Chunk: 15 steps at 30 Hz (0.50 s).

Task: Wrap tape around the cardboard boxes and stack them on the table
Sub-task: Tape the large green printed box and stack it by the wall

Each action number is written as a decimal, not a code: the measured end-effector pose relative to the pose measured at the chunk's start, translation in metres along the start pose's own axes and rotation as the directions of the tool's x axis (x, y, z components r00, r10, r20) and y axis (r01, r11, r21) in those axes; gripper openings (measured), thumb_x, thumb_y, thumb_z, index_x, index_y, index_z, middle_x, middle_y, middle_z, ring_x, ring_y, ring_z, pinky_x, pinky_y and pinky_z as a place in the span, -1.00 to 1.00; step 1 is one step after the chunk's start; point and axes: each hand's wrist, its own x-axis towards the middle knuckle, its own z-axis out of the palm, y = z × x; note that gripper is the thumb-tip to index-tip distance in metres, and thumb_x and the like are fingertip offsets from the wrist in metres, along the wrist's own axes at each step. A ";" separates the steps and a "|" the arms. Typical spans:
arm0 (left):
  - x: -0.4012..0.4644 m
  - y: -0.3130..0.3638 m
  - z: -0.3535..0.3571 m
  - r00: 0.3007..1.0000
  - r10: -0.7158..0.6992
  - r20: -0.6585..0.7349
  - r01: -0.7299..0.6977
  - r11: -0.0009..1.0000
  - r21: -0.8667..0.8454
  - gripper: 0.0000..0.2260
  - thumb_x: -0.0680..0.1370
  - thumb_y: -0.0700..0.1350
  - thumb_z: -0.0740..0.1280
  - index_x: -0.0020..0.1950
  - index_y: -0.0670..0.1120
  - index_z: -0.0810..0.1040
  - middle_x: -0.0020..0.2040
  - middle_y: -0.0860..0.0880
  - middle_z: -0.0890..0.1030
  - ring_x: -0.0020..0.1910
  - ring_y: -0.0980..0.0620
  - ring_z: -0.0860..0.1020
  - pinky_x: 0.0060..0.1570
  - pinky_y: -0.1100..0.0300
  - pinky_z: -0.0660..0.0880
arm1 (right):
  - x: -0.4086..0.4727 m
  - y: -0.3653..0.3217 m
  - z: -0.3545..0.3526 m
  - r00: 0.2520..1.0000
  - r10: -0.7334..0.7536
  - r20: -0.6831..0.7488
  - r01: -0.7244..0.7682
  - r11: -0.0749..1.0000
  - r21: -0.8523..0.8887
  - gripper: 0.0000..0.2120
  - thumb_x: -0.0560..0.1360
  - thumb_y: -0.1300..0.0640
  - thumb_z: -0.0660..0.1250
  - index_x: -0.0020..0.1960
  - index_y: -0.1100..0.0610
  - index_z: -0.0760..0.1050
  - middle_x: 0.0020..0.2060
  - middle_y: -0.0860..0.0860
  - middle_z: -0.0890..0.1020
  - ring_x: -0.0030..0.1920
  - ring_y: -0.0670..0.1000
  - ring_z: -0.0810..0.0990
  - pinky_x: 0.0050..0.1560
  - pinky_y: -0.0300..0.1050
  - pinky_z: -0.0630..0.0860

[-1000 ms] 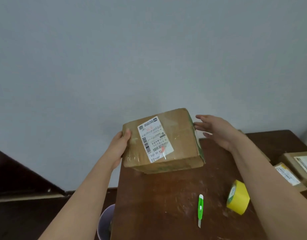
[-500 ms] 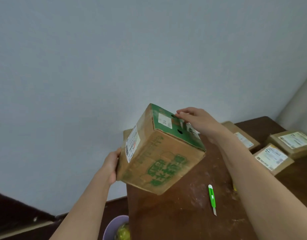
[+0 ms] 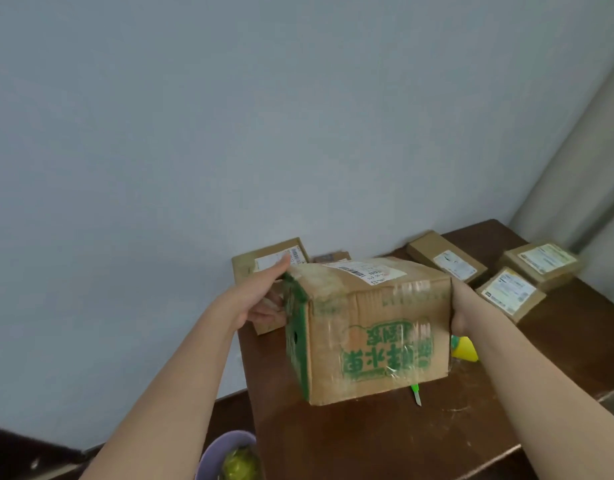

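Head view: the stiff, tape-slick box (image 3: 374, 327) is held by its ends between the left hand (image 3: 264, 299) and right hand (image 3: 463, 311), above the table (image 3: 367, 441) near its left edge, apparently light.

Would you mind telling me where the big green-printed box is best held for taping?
Hold the big box by its two short end faces, one palm from each side, as the left hand and right hand do now. Likely too wide for one hand; this leaves top and front free.

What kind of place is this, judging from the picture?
Probably a parcel packing corner in a plain room: labelled cardboard parcels lie on a brown table by a bare wall, with a yellow tape roll and a green cutter.
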 end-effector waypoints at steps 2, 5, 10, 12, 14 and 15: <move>-0.003 0.009 0.002 0.999 0.029 0.013 -0.029 1.000 0.004 -0.45 0.44 0.48 0.18 0.19 0.14 0.56 -0.07 -0.08 0.61 -0.21 -0.09 0.69 0.07 0.05 0.57 | 0.002 0.004 -0.006 0.999 0.040 0.005 -0.040 0.999 0.014 -0.71 0.55 -0.05 0.35 -0.08 0.19 0.60 -0.33 0.14 0.70 -0.18 0.18 0.64 -0.18 0.04 0.57; -0.003 0.023 -0.001 0.998 0.059 0.013 -0.060 0.998 0.032 -0.41 0.45 0.48 0.14 0.26 0.12 0.54 -0.03 -0.10 0.56 -0.23 -0.10 0.69 -0.11 0.12 0.54 | 0.008 0.009 -0.012 0.999 0.036 0.000 -0.036 0.998 0.051 -0.74 0.59 0.00 0.29 -0.07 0.19 0.60 -0.33 0.13 0.70 -0.17 0.17 0.64 -0.16 0.07 0.56; 0.005 0.029 -0.008 0.996 -0.085 -0.020 0.083 0.994 -0.076 -0.30 0.48 0.47 0.12 0.23 -0.10 0.51 0.04 -0.17 0.56 -0.19 -0.22 0.67 -0.23 0.08 0.56 | 0.008 0.003 -0.010 0.999 0.042 -0.020 -0.042 0.999 -0.019 -0.78 0.63 0.02 0.25 -0.02 0.15 0.57 -0.31 0.11 0.67 -0.26 0.13 0.63 -0.27 -0.05 0.54; 0.012 0.022 -0.003 0.983 -0.173 -0.060 0.162 0.974 -0.157 -0.30 0.53 0.43 0.11 0.23 -0.19 0.43 0.08 -0.19 0.56 -0.20 -0.21 0.63 -0.27 0.05 0.54 | 0.008 -0.001 -0.009 0.999 0.027 -0.023 -0.029 0.994 -0.102 -0.75 0.62 -0.01 0.26 0.10 0.16 0.58 -0.17 0.13 0.64 -0.15 0.14 0.59 -0.19 -0.06 0.56; 0.019 0.015 0.004 0.971 -0.216 -0.104 0.194 0.963 -0.188 -0.35 0.55 0.40 0.13 0.25 -0.18 0.40 0.02 -0.22 0.55 -0.20 -0.16 0.56 -0.25 0.06 0.51 | 0.007 -0.004 -0.009 1.000 0.012 -0.026 -0.016 0.986 -0.164 -0.69 0.61 -0.03 0.28 0.15 0.18 0.59 -0.11 0.14 0.60 -0.08 0.16 0.57 -0.01 0.03 0.56; 0.022 0.011 0.008 0.964 -0.233 -0.128 0.207 0.960 -0.190 -0.36 0.54 0.39 0.16 0.27 -0.15 0.42 0.00 -0.22 0.55 -0.18 -0.15 0.55 -0.25 0.07 0.51 | 0.004 -0.004 -0.010 1.000 0.005 -0.021 -0.009 0.982 -0.190 -0.67 0.61 -0.04 0.27 0.14 0.20 0.59 -0.10 0.14 0.60 -0.08 0.16 0.58 0.08 0.08 0.55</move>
